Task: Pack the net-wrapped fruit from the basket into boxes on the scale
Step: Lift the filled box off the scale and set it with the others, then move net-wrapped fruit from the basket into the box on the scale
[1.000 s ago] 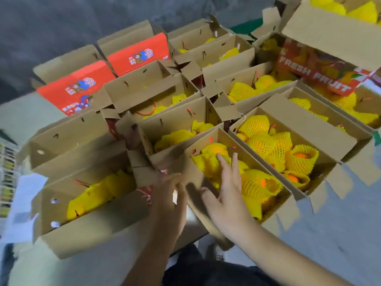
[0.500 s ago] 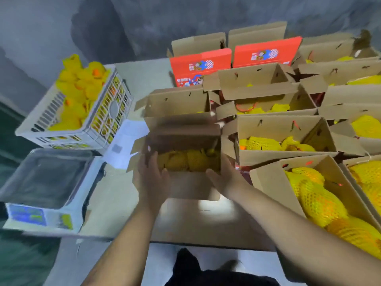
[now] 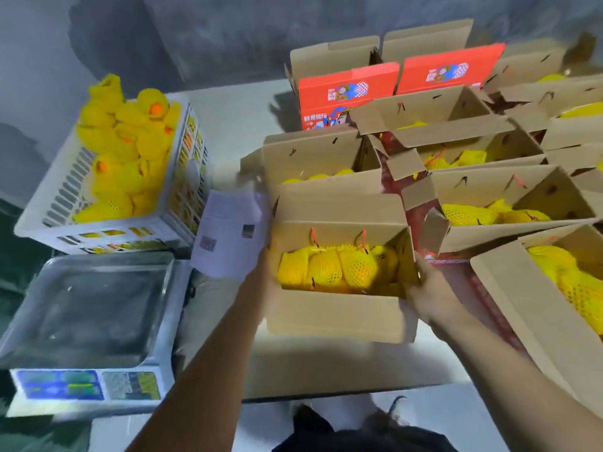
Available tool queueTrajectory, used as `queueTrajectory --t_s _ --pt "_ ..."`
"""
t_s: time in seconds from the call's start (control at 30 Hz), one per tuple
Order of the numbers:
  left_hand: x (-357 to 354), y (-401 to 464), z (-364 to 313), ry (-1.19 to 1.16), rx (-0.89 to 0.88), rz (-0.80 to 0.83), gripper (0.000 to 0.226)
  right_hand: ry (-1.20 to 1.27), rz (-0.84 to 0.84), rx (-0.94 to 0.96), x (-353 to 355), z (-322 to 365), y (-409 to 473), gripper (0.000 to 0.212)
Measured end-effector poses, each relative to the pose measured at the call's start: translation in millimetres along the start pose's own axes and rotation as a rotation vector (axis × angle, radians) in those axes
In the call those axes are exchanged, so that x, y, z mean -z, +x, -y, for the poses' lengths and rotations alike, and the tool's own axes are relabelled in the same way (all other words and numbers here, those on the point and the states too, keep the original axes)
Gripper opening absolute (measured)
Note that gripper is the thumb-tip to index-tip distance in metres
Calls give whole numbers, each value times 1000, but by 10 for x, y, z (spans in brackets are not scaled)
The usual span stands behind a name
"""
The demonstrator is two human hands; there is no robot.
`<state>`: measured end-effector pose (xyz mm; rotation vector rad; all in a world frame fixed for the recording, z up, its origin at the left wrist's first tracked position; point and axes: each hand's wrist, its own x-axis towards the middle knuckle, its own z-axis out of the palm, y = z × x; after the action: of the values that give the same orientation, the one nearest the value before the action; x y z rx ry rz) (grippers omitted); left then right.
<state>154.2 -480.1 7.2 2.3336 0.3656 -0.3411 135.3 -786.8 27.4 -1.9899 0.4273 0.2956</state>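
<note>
An open cardboard box (image 3: 339, 308) is gripped at both ends, w/ the left hand (image 3: 266, 269) pressed on its left wall and the right hand (image 3: 427, 288) clamped on its right wall; fingertips are blurred. Inside it, net-wrapped fruit (image 3: 339, 269) is packed in yellow foam sleeves. To the left, the steel scale (image 3: 88, 308) is seen near the counter's edge, its platform bare, display too blurred to read. Just beyond it, a white plastic basket (image 3: 182, 197) is heaped w/ more sleeved fruit (image 3: 124, 141), orange skin showing at a few open ends. A white paper sheet (image 3: 228, 233) is seen between basket and held box, its print illegible. Far and right, the counter (image 3: 235, 125) is crowded w/ open boxes (image 3: 489, 190), flaps up, most part-filled w/ yellow-sleeved fruit; passage to the right is blocked by them. Two red printed cartons (image 3: 346, 89) are stood at the far side, contents hidden. The nearest right box (image 3: 522, 288) is cut off by the frame edge. A dark garment is glimpsed at the bottom edge.
</note>
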Motion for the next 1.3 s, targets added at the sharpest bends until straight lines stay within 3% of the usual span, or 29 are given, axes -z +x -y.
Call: queueTrajectory --t_s 0.13,0.27,0.47,0.6,0.73,0.8,0.9,1.07,1.2,1.3 --pt "147 -338 399 -50 -129 81 76 32 -129 41 -311 -146 -564 50" --pt "316 -637 673 -211 -136 133 77 -51 -94 90 -467 -133 -934 50" --pt "637 -1242 904 -340 -146 96 77 7 7 150 -374 145 -1324 50" --pt "1057 -1754 898 -427 -269 71 75 -40 0 247 -219 424 -1551 74" --pt "1673 -2109 1039 -416 -329 -47 60 -13 -81 327 -362 863 -1862 71" --pt "2036 -2189 1200 -444 -360 -89 52 12 -23 372 -535 1074 -2008 74" --pt "2661 -2176 1527 -504 -408 -57 49 25 31 402 -1037 1440 -2260 72" --pt "3677 -1856 2300 -380 -363 -107 59 38 119 413 -2354 2044 -2445 61" --pt "4167 -1522 2931 -274 -231 -177 51 104 246 358 -3253 2361 -2359 56" --pt "4434 -1247 3228 -199 -242 -177 40 166 256 311 -3778 2437 -2283 61"
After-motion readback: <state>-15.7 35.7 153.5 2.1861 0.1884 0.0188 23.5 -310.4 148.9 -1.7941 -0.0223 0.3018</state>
